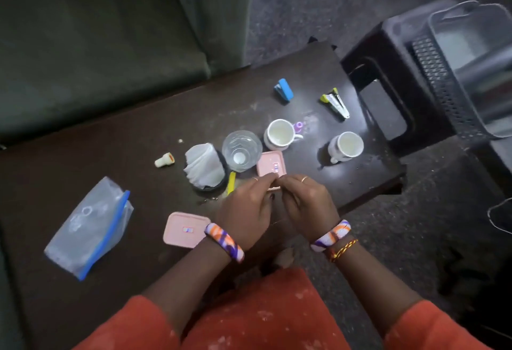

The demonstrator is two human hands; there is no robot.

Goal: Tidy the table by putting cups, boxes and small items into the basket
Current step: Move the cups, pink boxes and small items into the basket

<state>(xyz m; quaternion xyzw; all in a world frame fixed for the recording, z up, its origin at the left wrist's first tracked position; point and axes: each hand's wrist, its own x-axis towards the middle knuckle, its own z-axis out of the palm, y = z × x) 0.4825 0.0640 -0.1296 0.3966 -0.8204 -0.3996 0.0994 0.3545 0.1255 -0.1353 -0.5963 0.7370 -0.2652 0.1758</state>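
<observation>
My left hand and my right hand meet fingertip to fingertip at the near edge of a small pink box, pinching it between them. A second pink box lies just left of my left wrist. Two white cups stand upright on the dark table, with a clear glass beside the left one. The grey basket sits off the table at the far right.
A blue stapler and a yellow-white stapler lie at the far end. A napkin holder, yellow item, small cream cap, purple bit and zip bag are also there. A dark stool carries the basket.
</observation>
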